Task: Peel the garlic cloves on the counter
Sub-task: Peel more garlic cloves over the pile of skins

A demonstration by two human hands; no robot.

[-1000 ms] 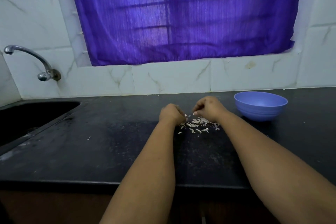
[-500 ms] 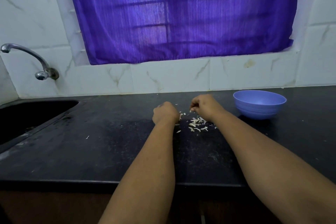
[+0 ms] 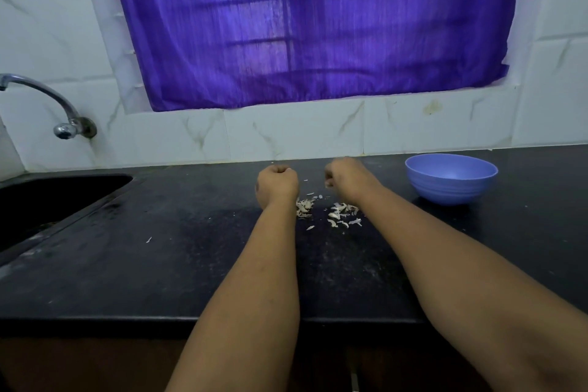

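Both hands work at the far middle of the black tabletop (image 3: 133, 267), held a little apart above a scatter of papery garlic skins (image 3: 334, 215). The left hand (image 3: 277, 185) is curled into a loose fist, knuckles toward the wall; its fingers probably hold the clove being peeled, but the fist hides whatever is inside, so I cannot tell. The right hand (image 3: 348, 180) is also curled, fingertips turned down and to the left, with a pale fleck at them that may be a strip of skin or the clove itself (too small to be sure). No whole clove is plainly visible, so its long axis and which way it points cannot be read.

The hands seem to hover over the skins so that waste drops into 1 heap. The blue bowl (image 3: 486, 170) stands just right of the right hand, likely kept within reach for peeled cloves; its inside looks bare from here. A sink (image 3: 47, 197) and tap (image 3: 47, 95) lie far left, well apart.
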